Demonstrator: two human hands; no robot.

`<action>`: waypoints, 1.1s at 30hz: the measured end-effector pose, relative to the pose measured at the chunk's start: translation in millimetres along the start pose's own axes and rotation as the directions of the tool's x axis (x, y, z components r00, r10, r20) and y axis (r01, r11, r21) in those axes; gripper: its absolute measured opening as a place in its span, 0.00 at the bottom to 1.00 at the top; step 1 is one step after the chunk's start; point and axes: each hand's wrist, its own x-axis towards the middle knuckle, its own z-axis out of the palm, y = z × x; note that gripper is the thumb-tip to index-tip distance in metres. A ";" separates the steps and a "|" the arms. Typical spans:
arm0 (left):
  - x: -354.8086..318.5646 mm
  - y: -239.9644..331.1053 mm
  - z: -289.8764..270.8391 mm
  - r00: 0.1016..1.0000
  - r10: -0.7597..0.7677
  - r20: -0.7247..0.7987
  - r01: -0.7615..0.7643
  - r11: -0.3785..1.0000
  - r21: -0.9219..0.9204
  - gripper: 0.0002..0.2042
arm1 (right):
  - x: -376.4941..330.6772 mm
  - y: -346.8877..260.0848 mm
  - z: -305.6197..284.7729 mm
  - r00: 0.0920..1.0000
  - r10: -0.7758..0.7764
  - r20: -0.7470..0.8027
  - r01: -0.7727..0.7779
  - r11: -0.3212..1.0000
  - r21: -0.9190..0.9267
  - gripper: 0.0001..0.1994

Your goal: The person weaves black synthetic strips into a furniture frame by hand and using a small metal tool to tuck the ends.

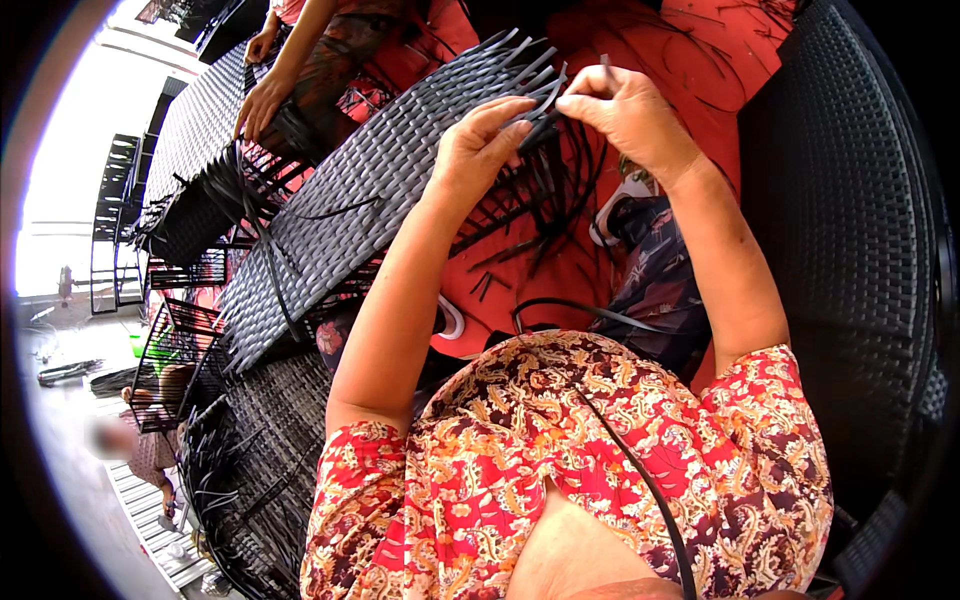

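A thin black plastic weaving strip [543, 125] is pinched by the right hand [625, 105] at the grey woven panel's [370, 190] frayed edge; the left hand [480, 150], fingers curled, touches it alongside.

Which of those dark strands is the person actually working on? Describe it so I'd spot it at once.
Find the big grey woven panel slanting across the red floor. At its upper right edge, the left hand and right hand meet. The flat dark plastic strip pinched between them is it; neighbouring strips poke out free.

I see open red floor [690, 50] far right of the woven panel [360, 190]; loose strips [545, 190] crowd the middle, and a dark wicker wall [850, 230] blocks the right.
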 end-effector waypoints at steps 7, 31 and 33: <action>-16.0 -6.6 7.6 0.994 0.026 -0.105 -0.022 0.999 0.042 0.04 | -25.0 27.3 20.7 0.972 0.208 -0.114 -0.159 0.929 0.335 0.06; -43.1 -32.7 30.0 0.933 0.359 -0.021 -0.116 0.355 0.928 0.04 | -60.2 103.0 105.6 0.907 0.098 -0.410 -0.101 0.995 0.015 0.09; -42.2 -33.6 30.2 0.940 0.340 -0.028 -0.092 0.332 0.939 0.06 | -55.8 109.7 106.0 0.892 0.040 -0.450 -0.059 0.998 -0.028 0.08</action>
